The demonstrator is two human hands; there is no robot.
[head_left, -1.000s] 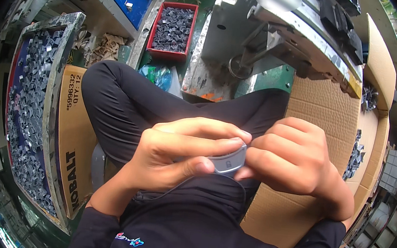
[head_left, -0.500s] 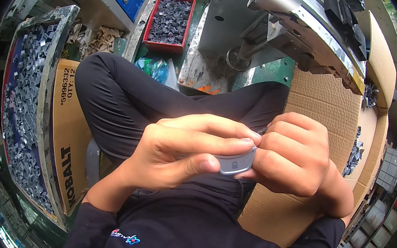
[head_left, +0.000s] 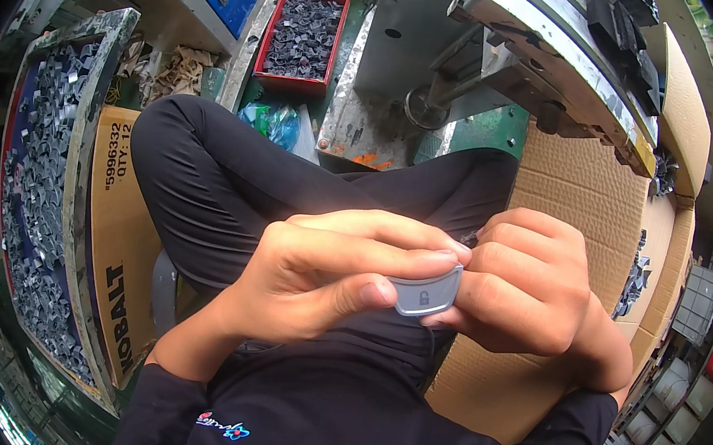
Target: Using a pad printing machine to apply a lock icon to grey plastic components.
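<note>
Grey, curved piece (head_left: pixel 425 297) just left of the cardboard sheet (head_left: pixel 585 187), in a thumb-and-finger pinch of the left hand (head_left: pixel 303 269), with the right hand (head_left: pixel 530 282) curled closed against the end nearest the cardboard sheet, contents hidden. Probably light, stiff, slightly slippery; best held by the edges.

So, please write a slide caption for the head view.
Left hand pinching a curved gray part, right hand at its edge; red bin of gray pieces beyond.
</note>
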